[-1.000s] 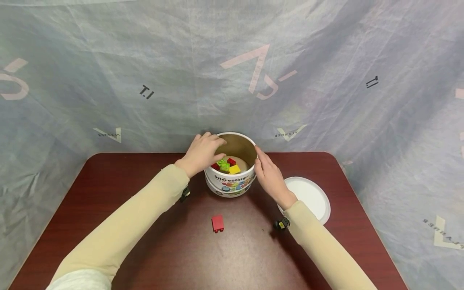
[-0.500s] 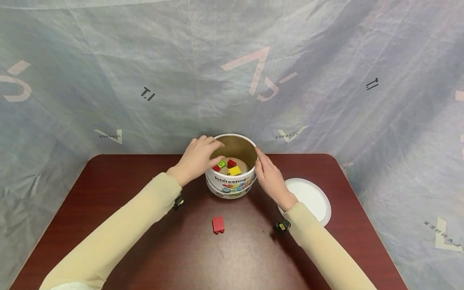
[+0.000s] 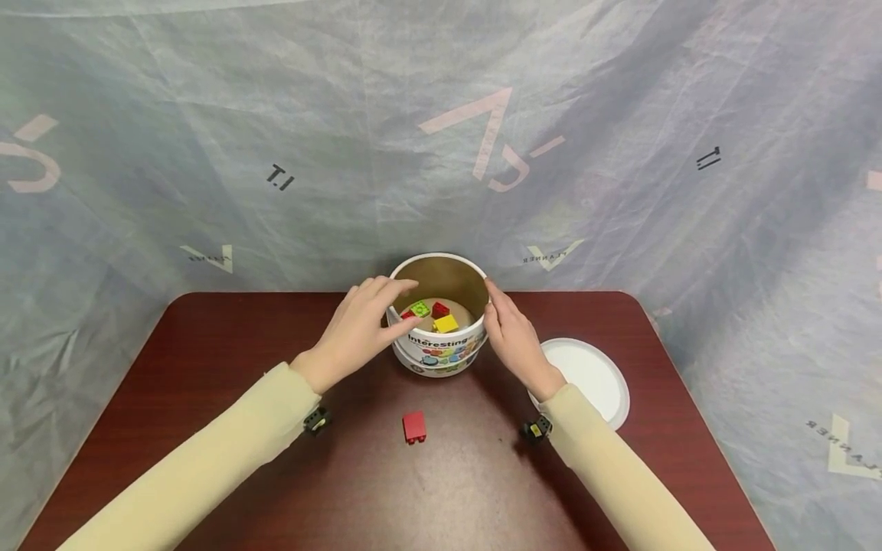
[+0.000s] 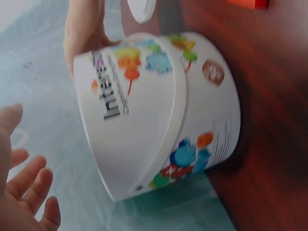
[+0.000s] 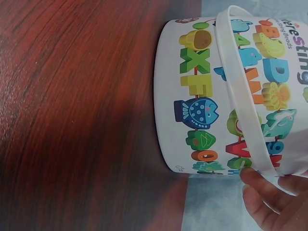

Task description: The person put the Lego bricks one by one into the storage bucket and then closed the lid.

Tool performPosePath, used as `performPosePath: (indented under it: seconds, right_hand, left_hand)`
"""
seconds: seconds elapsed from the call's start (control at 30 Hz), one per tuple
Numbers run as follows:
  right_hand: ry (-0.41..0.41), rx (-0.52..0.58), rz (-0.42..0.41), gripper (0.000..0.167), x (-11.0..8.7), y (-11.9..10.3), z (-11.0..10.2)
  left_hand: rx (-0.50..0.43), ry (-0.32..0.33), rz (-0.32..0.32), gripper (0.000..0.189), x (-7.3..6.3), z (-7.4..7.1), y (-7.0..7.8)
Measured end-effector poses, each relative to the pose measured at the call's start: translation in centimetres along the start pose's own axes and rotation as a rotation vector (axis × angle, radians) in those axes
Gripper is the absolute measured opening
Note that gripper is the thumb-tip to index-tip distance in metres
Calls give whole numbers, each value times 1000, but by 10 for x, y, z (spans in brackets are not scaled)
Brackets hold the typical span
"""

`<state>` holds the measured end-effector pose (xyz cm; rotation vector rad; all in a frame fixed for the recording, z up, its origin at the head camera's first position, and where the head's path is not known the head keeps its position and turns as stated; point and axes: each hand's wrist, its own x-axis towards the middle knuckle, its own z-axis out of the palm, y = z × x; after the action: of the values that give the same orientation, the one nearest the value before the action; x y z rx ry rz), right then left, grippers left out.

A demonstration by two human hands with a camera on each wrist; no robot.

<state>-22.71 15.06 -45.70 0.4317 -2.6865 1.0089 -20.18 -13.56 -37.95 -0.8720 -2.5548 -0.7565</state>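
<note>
A white bucket point(image 3: 441, 353) printed "Interesting" and with colourful pictures stands at the table's back. Inside lie a green brick point(image 3: 420, 309), a yellow brick point(image 3: 445, 324) and red bricks point(image 3: 440, 310), one partly hidden by the near rim. My left hand point(image 3: 358, 325) hovers at the bucket's left side, thumb and fingers spread and holding nothing; in the left wrist view its fingers point(image 4: 33, 180) are apart from the bucket. My right hand point(image 3: 513, 333) holds the bucket at its right rim, fingertips near the white handle point(image 5: 248, 96). A red brick point(image 3: 414, 427) lies on the table before the bucket.
A round white lid point(image 3: 589, 379) lies on the dark red-brown table point(image 3: 468, 490), right of the bucket and partly behind the right forearm. A grey printed cloth point(image 3: 344, 153) hangs close behind the table and along its sides.
A bright green object under my left hand one second ago has dropped from it into the bucket. That hand has drawn back left and toward me; the right hand stays in place.
</note>
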Motion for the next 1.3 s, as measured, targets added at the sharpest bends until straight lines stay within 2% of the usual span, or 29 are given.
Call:
performPosePath:
  seconds: [0.2,0.33,0.6,0.87,1.17,1.3]
  right_hand:
    - [-6,2,2,54,0,-1,-1]
    - [-2,2,3,54,0,1,-1]
    - [-2,2,12,54,0,1,0]
    - [-5,-7,12,54,1,0,-3]
    - [-6,-2,10,55,2,1,-3]
    - [-10,5,13,55,2,1,0]
  left_hand:
    - [-53,46,72,56,-27,3,12]
    - [-60,38,103,54,-42,8,17]
    - [-26,-30,81,50,-62,17,14]
    - [39,-114,100,41,-90,31,9]
    - [34,-222,45,45,-115,53,5]
    - [35,-264,-2,48,-122,62,5]
